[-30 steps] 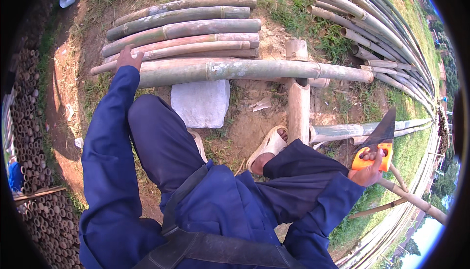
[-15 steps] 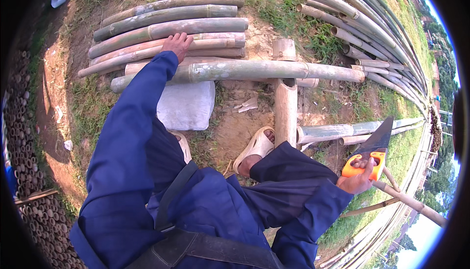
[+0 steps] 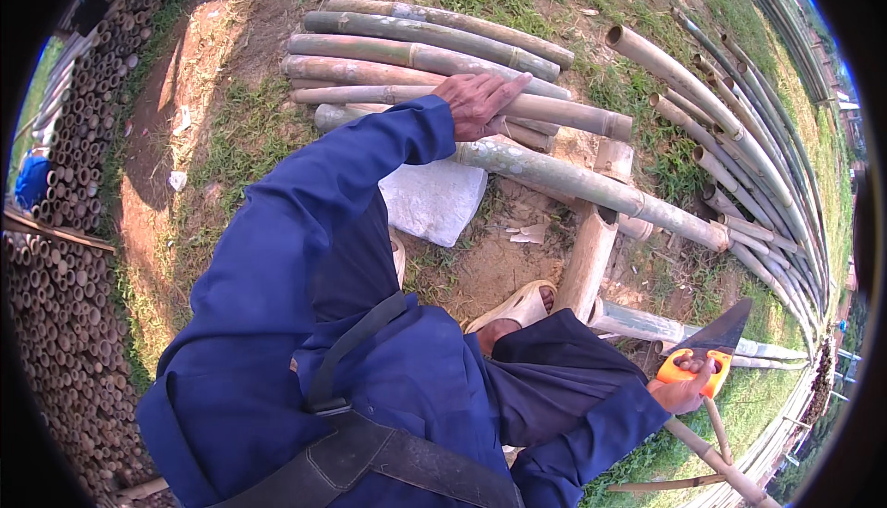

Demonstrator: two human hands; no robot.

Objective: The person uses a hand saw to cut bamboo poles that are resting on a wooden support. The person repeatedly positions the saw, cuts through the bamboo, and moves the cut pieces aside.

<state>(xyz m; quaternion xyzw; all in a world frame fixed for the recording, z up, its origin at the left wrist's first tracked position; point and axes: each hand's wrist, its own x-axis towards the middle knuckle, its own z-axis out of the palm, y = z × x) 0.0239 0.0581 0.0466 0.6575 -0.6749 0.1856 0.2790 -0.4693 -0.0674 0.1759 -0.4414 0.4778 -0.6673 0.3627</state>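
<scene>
My left hand (image 3: 476, 103) is closed over a slender bamboo pole (image 3: 577, 118), whose right end sticks out past the cut poles beside it. Several cut bamboo pieces (image 3: 407, 50) lie side by side just beyond that hand. Nearer to me, a long thick bamboo pole (image 3: 564, 169) rests across a bamboo support (image 3: 591, 258) by my foot. On the right, my right hand (image 3: 682, 391) grips the orange handle of a handsaw (image 3: 716, 342), its dark blade pointing up and away. The palm side of my left hand is hidden.
A white sack (image 3: 434, 201) lies under the thick pole, left of my sandalled foot (image 3: 519, 309). Long bamboo poles (image 3: 730, 129) are piled at the right. Stacked bamboo with round cut ends (image 3: 69, 323) fills the far left. Grass and bare soil lie between.
My left hand has moved right and closed on the slender pole, which has slid right relative to its neighbours. The view has turned left. The handsaw stays in my right hand.
</scene>
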